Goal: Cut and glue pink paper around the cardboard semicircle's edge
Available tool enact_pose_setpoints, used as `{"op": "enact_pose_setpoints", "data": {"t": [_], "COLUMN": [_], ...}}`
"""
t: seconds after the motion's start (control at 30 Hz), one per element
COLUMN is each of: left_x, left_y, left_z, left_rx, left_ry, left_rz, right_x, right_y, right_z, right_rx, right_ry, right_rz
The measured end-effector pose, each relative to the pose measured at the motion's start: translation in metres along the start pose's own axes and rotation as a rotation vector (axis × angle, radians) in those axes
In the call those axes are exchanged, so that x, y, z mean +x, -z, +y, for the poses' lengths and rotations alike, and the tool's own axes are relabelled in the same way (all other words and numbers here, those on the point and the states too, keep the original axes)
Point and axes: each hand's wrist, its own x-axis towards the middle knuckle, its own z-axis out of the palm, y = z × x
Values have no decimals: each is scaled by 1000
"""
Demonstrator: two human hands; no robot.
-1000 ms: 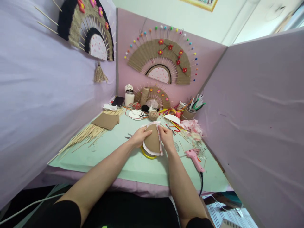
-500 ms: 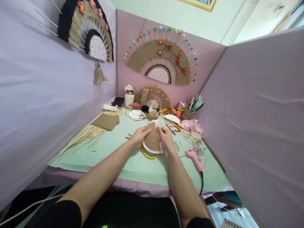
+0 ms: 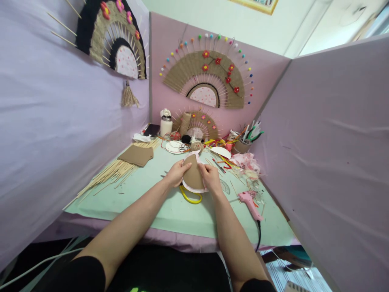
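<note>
A brown cardboard half-circle (image 3: pixel 192 176) edged with white and pink spotted fabric is held just above the green mat (image 3: pixel 146 198). My left hand (image 3: pixel 175 173) grips its left edge, fingers curled round it. My right hand (image 3: pixel 209 178) pinches its right edge, pressing the fabric border onto the card. Under the piece lie yellow-handled scissors (image 3: pixel 190 197).
Bamboo skewers (image 3: pixel 111 172) and brown card (image 3: pixel 136 155) lie to the left. A pink glue gun (image 3: pixel 249 204) lies to the right, with fabric scraps (image 3: pixel 246 163) beyond it. Twine, a bottle (image 3: pixel 165 123), a pen pot (image 3: pixel 241 146) and a small fan stand at the back. Purple partitions enclose the table.
Both hands have lifted the half-circle piece slightly up and away, and my right fingers have shifted along its right edge.
</note>
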Motion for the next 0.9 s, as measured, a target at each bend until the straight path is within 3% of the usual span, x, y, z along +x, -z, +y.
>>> {"op": "enact_pose_setpoints", "data": {"t": [0.13,0.33,0.43,0.6,0.8,0.9], "left_x": [-1,4,6,7,10,12], "left_y": [-1,2,5,6,8,10], "left_z": [1,6,5,4,9,9], "left_rx": [3,-21,-21,-25,-95,-108], "left_ry": [-13,-10,-42,-79,-98,-114], "left_rz": [3,42,95,132,187,208], "right_x": [0,1,1,0,2,2], "right_y": [0,10,7,1,10,6], "right_z": [1,4,4,2,3,8], "right_rx": [-55,251,185,-26,166,122], "right_ry": [71,-226,-155,61,-113,-94], "right_rz": [34,-188,-193,-77,-213,-235]}}
